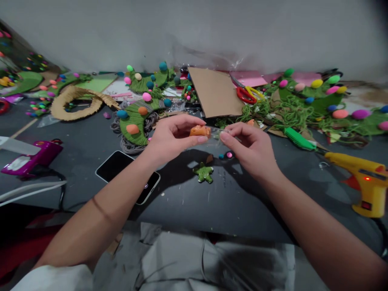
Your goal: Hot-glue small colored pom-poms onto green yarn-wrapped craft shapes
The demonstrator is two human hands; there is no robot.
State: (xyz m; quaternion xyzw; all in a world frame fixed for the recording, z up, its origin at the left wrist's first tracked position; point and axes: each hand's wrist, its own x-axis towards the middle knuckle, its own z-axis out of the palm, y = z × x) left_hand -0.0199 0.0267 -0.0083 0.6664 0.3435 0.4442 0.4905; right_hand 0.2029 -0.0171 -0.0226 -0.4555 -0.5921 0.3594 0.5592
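Observation:
My left hand (174, 135) is closed around a small clear plastic bag with something bright orange (199, 131) in it; what the orange piece is, I cannot make out. The other end of the clear plastic bag (215, 136) is pinched between the thumb and fingers of my right hand (247, 145). Both hands hover over the dark table (188, 210). Below them lies a small green yarn-wrapped star (203, 173). Between star and right hand sit a tiny pink pompom (229, 154) and a teal pompom (221, 156).
A phone (115, 165) lies under my left forearm. On the right stands a yellow glue gun (363, 178), its light lit, near a green brush (300, 139). Scissors (246, 95), cardboard (215, 93), green yarn (291, 111) and a straw-coloured ring (57, 105) lie along the back. A purple device (39, 155) is at left.

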